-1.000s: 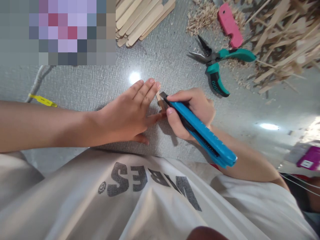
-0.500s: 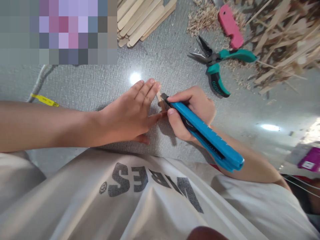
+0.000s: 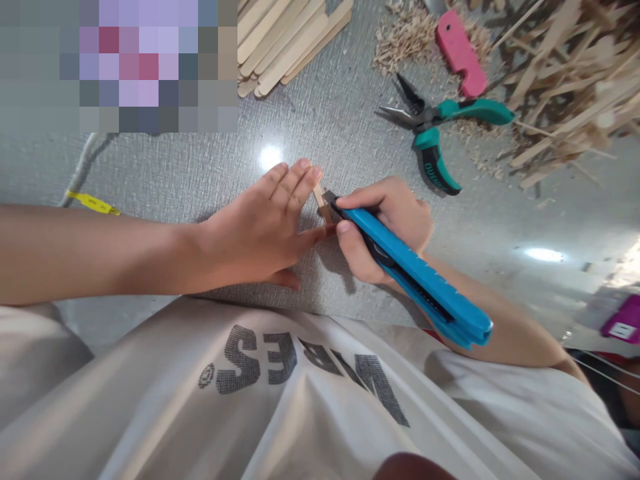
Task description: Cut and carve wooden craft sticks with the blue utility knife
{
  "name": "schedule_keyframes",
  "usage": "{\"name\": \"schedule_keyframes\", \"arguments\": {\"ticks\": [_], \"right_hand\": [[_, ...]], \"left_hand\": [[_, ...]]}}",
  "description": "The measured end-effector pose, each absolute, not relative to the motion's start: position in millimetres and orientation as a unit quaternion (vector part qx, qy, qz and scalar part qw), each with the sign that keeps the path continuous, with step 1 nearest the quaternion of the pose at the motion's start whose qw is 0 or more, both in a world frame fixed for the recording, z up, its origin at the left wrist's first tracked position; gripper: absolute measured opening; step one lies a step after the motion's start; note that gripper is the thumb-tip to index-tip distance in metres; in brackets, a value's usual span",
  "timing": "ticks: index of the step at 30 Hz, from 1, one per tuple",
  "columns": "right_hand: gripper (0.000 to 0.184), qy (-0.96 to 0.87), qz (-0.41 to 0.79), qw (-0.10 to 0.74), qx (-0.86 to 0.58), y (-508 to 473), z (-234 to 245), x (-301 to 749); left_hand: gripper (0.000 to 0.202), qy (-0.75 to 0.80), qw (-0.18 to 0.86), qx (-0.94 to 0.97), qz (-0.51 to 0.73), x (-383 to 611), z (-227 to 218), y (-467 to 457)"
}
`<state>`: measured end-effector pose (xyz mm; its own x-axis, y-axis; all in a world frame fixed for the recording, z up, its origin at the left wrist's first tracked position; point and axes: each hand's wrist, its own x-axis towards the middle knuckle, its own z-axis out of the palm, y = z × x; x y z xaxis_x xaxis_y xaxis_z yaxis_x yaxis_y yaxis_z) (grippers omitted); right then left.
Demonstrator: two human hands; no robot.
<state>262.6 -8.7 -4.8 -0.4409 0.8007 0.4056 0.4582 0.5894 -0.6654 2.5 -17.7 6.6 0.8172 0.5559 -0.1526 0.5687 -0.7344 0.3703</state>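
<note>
My left hand (image 3: 255, 227) lies low over the grey surface, its fingers pinning a short piece of wooden stick (image 3: 320, 197). Both ends of that piece are partly covered by fingertips. A blue utility knife (image 3: 415, 267) is gripped in my right hand (image 3: 390, 220), index finger and thumb near the blade end. Its dark blade (image 3: 330, 197) reaches the right side of the stick, close to my left fingers; whether it cuts into the wood I cannot tell.
Popsicle sticks (image 3: 290, 47) lie stacked at the top. Long-nose pliers (image 3: 425, 120) rest open beside a pink plastic tool (image 3: 460, 53), wood shavings (image 3: 405, 40) and a heap of split sticks (image 3: 565, 80). A cable with a yellow tag (image 3: 94, 201) is at left.
The knife and my right hand have shifted very slightly down and right. My left hand and the stick stay in place.
</note>
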Motion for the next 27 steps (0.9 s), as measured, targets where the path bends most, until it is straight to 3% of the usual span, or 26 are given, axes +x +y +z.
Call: {"name": "schedule_keyframes", "arguments": {"ticks": [6,13,19,23,27], "right_hand": [[0.024,-0.795,0.272,0.380,-0.386,-11,-7,262],[0.020,-0.769,0.281,0.387,-0.425,-18,-9,264],[0.021,-0.739,0.225,0.506,-0.384,-13,-18,260],[0.023,-0.773,0.275,0.426,-0.381,-11,-13,261],[0.023,-0.771,0.296,0.398,-0.398,-10,-9,264]], "left_hand": [[0.119,0.282,0.142,0.947,-0.055,6,15,-17],[0.105,0.283,0.180,0.941,-0.036,1,4,-18],[0.117,0.278,0.185,0.941,-0.046,6,9,-15],[0.113,0.278,0.182,0.941,-0.055,11,16,-12],[0.112,0.268,0.164,0.945,-0.087,13,21,-10]]}}
